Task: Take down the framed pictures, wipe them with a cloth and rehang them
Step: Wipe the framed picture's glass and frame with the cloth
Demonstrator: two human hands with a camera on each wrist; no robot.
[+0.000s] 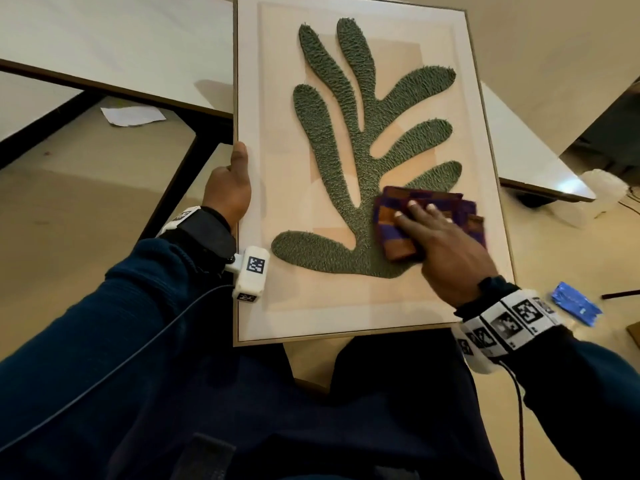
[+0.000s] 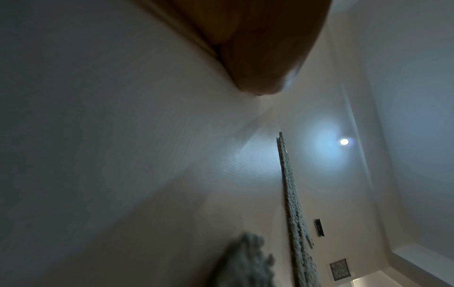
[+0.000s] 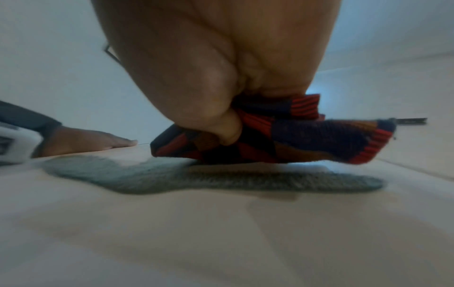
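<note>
Cloth (image 1: 427,221) lies folded under your right hand (image 1: 446,252), low and right on the framed picture (image 1: 349,306), over the green leaf shape (image 1: 363,133). The picture rests on your lap, its long axis running away from you, so the unwiped stretch probably lies ahead of that hand. Your left hand (image 1: 230,183) grips the left edge, thumb on the face. The head view shows right fingers laid flat on top; the right wrist view adds the thumb (image 3: 227,128) tucked into the cloth's fold. The left wrist view shows little beyond the frame's face.
</note>
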